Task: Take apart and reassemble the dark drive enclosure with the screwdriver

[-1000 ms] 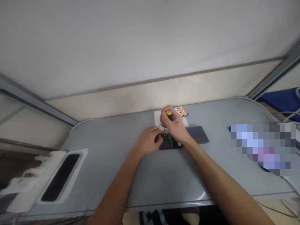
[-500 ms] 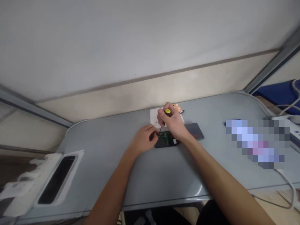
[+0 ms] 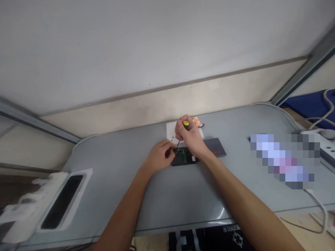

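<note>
My right hand is closed round a screwdriver with a yellow-capped handle. Its thin dark shaft slants down to the left, and the tip meets the upper left part of a green circuit board. That board sits in a flat black casing lying on the desk. At the casing's left end is my left hand, thumb and fingers curled together against the edge. Under my right wrist, a dark grey flat panel with reddish lettering lies partly hidden.
A white sheet with small dark specks lies behind the casing, beside an orange item. At left is a dark phone-like slab on white packaging. A blurred-out object and a power strip are at right. The wall borders the desk.
The view has shifted slightly, and dark clothing with white lettering shows more at the bottom. Both hands keep nearly the same pose, with the screwdriver still on the board.
</note>
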The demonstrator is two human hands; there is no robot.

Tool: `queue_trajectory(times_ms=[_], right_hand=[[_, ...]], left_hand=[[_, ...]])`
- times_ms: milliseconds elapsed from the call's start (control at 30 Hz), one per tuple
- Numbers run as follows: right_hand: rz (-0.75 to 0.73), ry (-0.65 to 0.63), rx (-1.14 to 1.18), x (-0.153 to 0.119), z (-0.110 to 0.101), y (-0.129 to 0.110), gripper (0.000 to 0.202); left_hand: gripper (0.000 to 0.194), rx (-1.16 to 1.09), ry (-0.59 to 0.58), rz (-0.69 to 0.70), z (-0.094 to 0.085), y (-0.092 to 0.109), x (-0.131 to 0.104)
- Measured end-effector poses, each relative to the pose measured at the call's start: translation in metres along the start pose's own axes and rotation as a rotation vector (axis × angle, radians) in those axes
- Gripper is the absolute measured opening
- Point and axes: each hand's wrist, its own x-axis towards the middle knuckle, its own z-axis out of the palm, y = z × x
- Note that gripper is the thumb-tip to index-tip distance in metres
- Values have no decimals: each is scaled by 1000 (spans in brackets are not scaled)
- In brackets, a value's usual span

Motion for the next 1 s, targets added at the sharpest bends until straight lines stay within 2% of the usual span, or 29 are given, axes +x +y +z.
queue_trajectory(times_ms=[133,267,467,567,667,800,1000], right_hand=[[11,-73,35,2,-4,-3,45],[10,-71,-23,-3,-5,-7,32],[29,-5,3,-5,2,-4,50],[31,-12,46,-1,0,-3,47],[97,-51,123,3,-7,-7,50],[162,-84,81,1,-13,-14,41],[105,-7,22,0,-7,-13,51]], left_hand=[[18,0,-18,-8,-2,2,2],[17,12,-16,-8,-1,3,1],[19,25,-10,-7,0,0,-1],[19,23,-14,-20,0,0,-1],[18,12,-9,-16,-1,1,0],[18,5,-10,-8,-1,1,1],[20,19,-18,1,-2,2,2]])
